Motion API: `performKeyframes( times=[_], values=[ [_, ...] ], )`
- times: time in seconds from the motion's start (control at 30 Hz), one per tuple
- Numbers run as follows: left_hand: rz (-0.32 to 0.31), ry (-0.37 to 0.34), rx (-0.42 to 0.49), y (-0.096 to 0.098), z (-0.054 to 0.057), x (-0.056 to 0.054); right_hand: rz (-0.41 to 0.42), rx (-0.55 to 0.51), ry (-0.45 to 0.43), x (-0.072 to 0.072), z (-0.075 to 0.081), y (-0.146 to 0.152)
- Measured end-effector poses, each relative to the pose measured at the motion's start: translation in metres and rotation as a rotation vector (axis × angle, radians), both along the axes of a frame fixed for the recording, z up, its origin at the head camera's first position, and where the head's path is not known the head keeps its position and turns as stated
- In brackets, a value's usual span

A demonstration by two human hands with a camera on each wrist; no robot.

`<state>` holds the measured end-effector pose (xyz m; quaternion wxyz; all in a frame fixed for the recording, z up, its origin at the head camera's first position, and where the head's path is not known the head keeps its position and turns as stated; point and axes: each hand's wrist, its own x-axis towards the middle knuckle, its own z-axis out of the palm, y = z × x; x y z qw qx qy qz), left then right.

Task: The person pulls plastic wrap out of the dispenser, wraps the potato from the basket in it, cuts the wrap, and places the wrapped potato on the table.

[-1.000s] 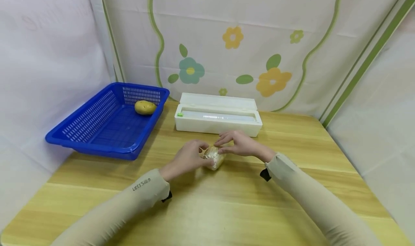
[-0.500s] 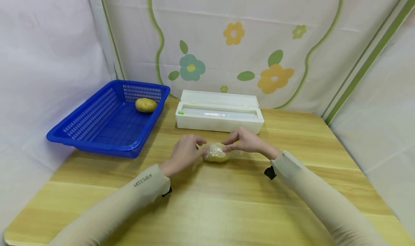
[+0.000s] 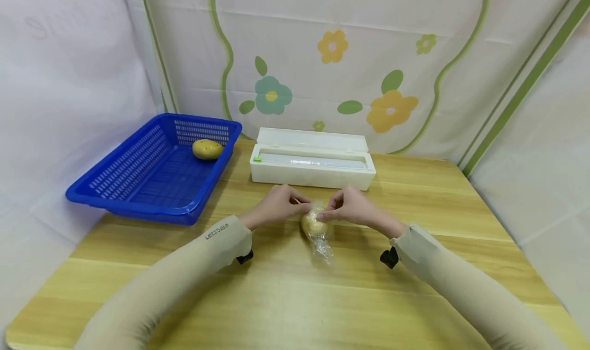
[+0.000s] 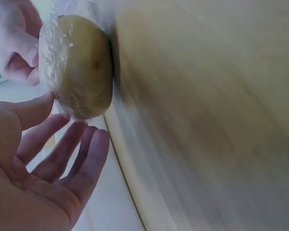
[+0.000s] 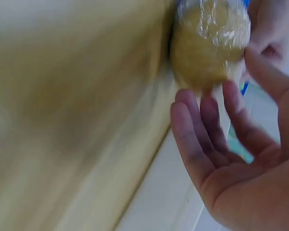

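Note:
A potato wrapped in clear cling film (image 3: 314, 227) stands at the middle of the wooden table, its long side pointing toward me. From its near end a twisted tail of loose film (image 3: 322, 249) trails over the wood. At the far end, my left hand (image 3: 279, 205) pinches the film between thumb and fingers. Opposite it, my right hand (image 3: 354, 206) pinches the wrap too, its thumb against the potato's upper side. The left wrist view shows the thumb (image 4: 36, 109) at the crinkled film, the other fingers curved loosely below the potato's end. In the right wrist view the potato (image 5: 207, 50) is blurred.
A blue plastic basket (image 3: 199, 199) stands at the left with one bare potato (image 3: 207, 149) inside. Behind my hands lies a long white cling film box (image 3: 295, 175), lid up, a roll (image 3: 313, 161) and green slider visible. A flowered cloth backs the table.
The wrapped potato has turned from crosswise to lengthwise, its film tail swinging from the right to the near side. My left hand has moved right and away, to its far end.

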<state>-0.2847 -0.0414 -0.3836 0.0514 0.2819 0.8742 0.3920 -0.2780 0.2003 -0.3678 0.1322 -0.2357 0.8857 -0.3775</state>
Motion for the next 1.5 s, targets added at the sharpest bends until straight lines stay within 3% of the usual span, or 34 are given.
performKeyframes(
  times=[0.17, 0.3, 0.4, 0.57, 0.7, 0.87, 1.13, 1.5],
  values=[
    [-0.040, 0.047, 0.010, 0.002, -0.004, -0.002, -0.032, -0.036, 0.010, 0.010, -0.007, 0.001],
    [-0.107, 0.162, 0.024, -0.004, -0.004, 0.000, 0.031, -0.109, 0.125, 0.013, -0.008, 0.009],
    [-0.170, 0.236, 0.051, -0.013, 0.001, 0.006, 0.130, -0.099, 0.334, 0.015, -0.006, 0.015],
    [-0.286, 0.361, 0.068, -0.029, 0.004, 0.021, 0.384, -0.002, 0.758, 0.016, -0.010, 0.025],
    [-0.330, 0.456, 0.063, -0.030, -0.005, 0.028, 0.500, 0.053, 0.929, 0.021, -0.013, 0.027],
    [-0.329, 0.457, 0.007, -0.024, -0.011, 0.030, 0.532, 0.074, 0.964, 0.025, -0.014, 0.021],
    [-0.347, 0.382, 0.053, -0.020, -0.010, 0.034, 0.529, -0.034, 0.944, 0.027, -0.026, 0.008],
    [-0.356, 0.322, 0.032, -0.022, -0.011, 0.039, 0.596, -0.090, 1.026, 0.029, -0.027, 0.001]
  ],
)
